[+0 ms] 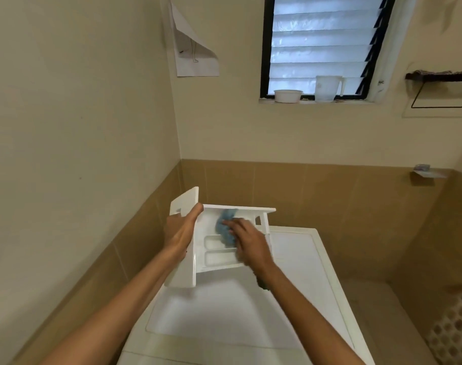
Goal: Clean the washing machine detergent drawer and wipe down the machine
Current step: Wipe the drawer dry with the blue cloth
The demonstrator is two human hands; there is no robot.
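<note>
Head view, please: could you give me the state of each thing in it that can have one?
Detergent drawer: out of the washing machine, held tilted above it.
Blue cloth: bunched inside the drawer.
Left hand: grips the drawer's front panel.
Right hand: presses the cloth.
Paper sheet: top corner peeled and folded down.
Jug: upright on the sill.

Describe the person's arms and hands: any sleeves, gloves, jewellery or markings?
Both forearms are bare to the frame's edge: no sleeves or gloves. The left hand and right hand show no rings or watch. A dark patch under the right wrist may be a band; I cannot tell.
</note>
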